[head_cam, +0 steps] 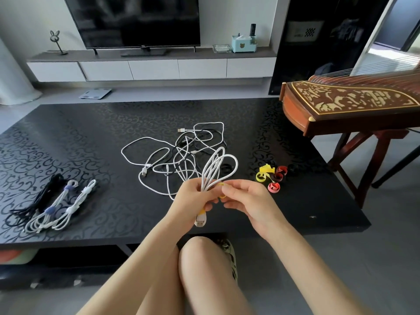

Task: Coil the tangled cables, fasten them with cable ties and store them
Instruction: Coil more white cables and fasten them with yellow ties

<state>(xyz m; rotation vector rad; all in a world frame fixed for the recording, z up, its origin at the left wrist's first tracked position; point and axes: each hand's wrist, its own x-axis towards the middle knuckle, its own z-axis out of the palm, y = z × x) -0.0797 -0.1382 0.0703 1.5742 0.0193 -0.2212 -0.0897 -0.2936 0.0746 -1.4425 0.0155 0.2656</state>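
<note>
1. The left hand point(195, 197) curls its fingers round the gathered loops of the white cable point(218, 167), above the near edge of the tabletop point(79, 133). This grip likely stops the coil from springing open. The USB plug point(201, 220) hangs below the hand.
2. The right hand point(246, 201) pinches a yellow cable tie point(221, 184) at the coil's waist, apparently to wrap it.
3. The tangled cables point(179, 153) lie at the tabletop centre, not yet coiled.
4. The tied bundles point(59, 208) lie near the left edge, apart from the tangle.
5. The spare ties point(271, 176) sit toward the right edge, near the right hand.
</note>
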